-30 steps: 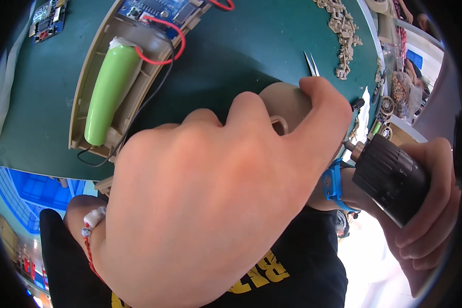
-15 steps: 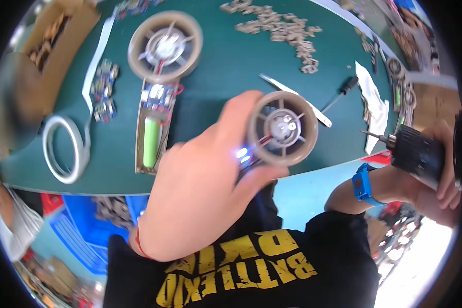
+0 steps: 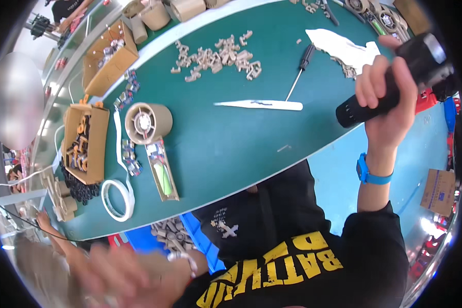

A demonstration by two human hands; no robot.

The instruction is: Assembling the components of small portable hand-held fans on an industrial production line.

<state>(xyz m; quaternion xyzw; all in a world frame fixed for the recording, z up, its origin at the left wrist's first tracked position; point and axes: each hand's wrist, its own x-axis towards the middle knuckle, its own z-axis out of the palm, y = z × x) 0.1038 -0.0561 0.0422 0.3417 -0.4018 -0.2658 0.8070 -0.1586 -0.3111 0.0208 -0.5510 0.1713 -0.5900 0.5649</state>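
Note:
Raised over the right side of the table, my right hand (image 3: 387, 92) wraps round a black electric screwdriver (image 3: 362, 109). A blue strap (image 3: 376, 177) circles that wrist. My left hand (image 3: 120, 280) is low at the left, beyond the table edge, and smeared by motion; whether it holds anything cannot be made out. On the table's left part lies a tan handheld fan (image 3: 149, 123), its handle open to show a green battery (image 3: 162, 178) and a small circuit board (image 3: 154, 150). White tweezers (image 3: 262, 104) and a black-handled screwdriver (image 3: 306, 57) lie near the middle.
Small tan parts (image 3: 215, 59) are heaped at the back. A tape roll (image 3: 117, 200), a carton of black and orange parts (image 3: 84, 146) and another carton (image 3: 110, 61) stand left. White sheet (image 3: 339, 49) lies back right. Blue bin (image 3: 143, 241) sits below the edge; another person's arm (image 3: 56, 233) shows left.
My left hand has swung from the middle down to the lower left; the lit fan it held is no longer visible. My right hand has risen with the electric screwdriver. The view has shifted.

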